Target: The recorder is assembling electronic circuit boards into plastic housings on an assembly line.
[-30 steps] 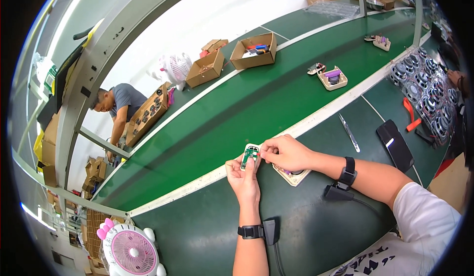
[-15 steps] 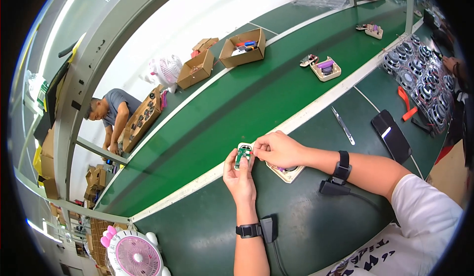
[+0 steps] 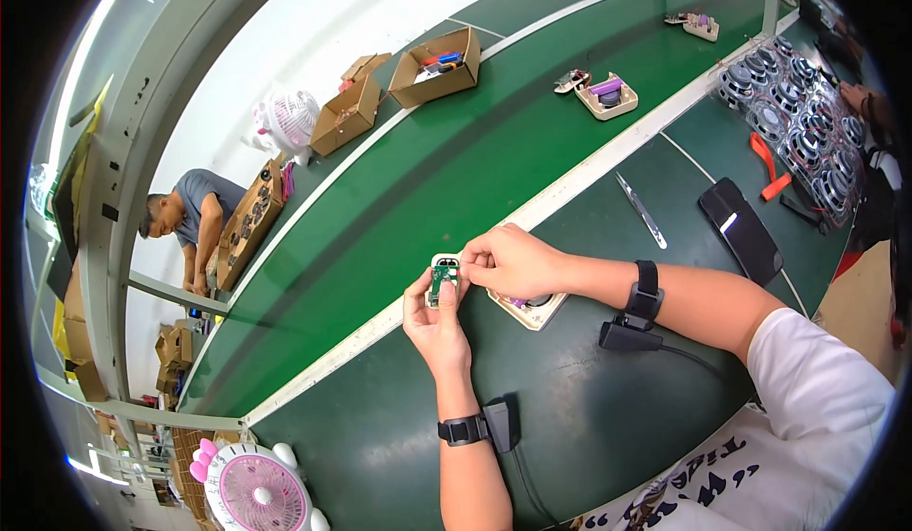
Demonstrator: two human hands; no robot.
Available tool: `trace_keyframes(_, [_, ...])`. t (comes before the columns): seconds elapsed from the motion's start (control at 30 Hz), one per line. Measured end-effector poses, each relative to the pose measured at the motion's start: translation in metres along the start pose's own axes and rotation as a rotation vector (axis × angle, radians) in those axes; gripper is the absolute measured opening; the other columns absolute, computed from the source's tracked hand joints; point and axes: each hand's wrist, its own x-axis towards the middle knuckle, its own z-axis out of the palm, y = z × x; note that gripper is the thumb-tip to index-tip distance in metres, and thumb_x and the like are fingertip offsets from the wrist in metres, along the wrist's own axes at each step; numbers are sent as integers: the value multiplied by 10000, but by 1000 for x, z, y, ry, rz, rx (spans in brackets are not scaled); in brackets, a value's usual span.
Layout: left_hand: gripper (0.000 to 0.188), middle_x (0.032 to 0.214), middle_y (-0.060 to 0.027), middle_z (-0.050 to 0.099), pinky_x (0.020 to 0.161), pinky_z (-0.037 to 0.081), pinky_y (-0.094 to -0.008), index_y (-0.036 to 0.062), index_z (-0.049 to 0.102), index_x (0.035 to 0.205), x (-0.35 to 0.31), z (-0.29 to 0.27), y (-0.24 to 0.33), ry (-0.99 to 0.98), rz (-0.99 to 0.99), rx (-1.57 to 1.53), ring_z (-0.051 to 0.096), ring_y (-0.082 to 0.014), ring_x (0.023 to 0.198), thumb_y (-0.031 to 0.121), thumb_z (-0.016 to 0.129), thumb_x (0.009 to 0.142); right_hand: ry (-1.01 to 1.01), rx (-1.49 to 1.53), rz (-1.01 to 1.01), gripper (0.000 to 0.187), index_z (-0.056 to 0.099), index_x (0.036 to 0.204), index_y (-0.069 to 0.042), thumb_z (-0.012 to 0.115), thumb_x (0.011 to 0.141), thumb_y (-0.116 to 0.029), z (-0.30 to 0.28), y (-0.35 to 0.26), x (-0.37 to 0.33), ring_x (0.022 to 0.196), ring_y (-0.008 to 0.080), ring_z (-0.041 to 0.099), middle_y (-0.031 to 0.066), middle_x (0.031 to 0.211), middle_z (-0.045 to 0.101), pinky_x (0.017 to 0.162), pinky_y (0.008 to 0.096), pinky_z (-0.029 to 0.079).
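Observation:
My left hand [image 3: 440,329] is closed round a small pale casing with a green circuit board [image 3: 443,282] in it, its thumb pressed on the board's lower part. Against the board's right edge, my right hand [image 3: 508,260] is closed in a pinch. A speck of red shows by those fingertips, too small to name. Beneath the right hand lies a cream housing [image 3: 538,317] on the bench, with a dark round part and a bit of purple in it; the hand hides much of it. Both wrists wear black straps with cabled black blocks.
Right of my hands lie tweezers [image 3: 642,210], a black phone [image 3: 741,230], a red-orange tool [image 3: 769,168] and several speakers [image 3: 793,118]. On the green belt stands another cream housing [image 3: 608,104] with a purple cylinder. Cardboard boxes [image 3: 435,67] line the far side; a person [image 3: 195,218] works there.
The whole view has shifted, so bench and hands appear a little higher and further left. My hands keep their hold at the circuit board, with the right fingers still pinched at its edge.

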Motion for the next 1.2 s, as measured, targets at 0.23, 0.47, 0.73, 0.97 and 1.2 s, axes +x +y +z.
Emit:
trace_keyframes(0.23, [198,1197,-139,616,874,621,-371,-9,583,1132,-1,-2,1,1,1,-43,664,-206,1014,-6,647,944,2,12,7,273,708,900,59,623,914,-199,1,-2,-2,654,238,702,174,750,722,659,356,544])
trace_keyframes(0.47, [202,1192,-146,619,841,628,-361,-15,588,1137,1,-1,2,-22,-6,-4,669,-198,985,-6,647,945,29,-28,-34,213,689,882,55,649,919,-151,1,4,1,565,148,651,117,694,695,551,308,506])
trace_keyframes(0.73, [257,1159,-103,633,863,570,-325,-7,582,1189,3,-3,0,26,-5,75,652,-182,1028,-1,655,942,127,-379,-122,180,672,809,11,669,821,-169,13,8,-3,752,259,677,142,784,686,707,398,508])
trace_keyframes(0.97, [192,1045,-116,699,825,553,-250,-41,632,1118,2,3,-3,120,7,136,680,-136,945,-25,667,929,260,-850,-120,188,695,767,-19,626,793,-193,18,10,-8,913,324,650,170,875,674,839,481,447])
trace_keyframes(1.2, [194,1038,-115,702,823,553,-249,-55,629,1120,3,5,-3,120,-11,147,685,-132,922,-7,669,935,20,-778,89,258,711,765,2,601,793,-230,8,5,-7,895,351,667,198,900,689,852,502,453])
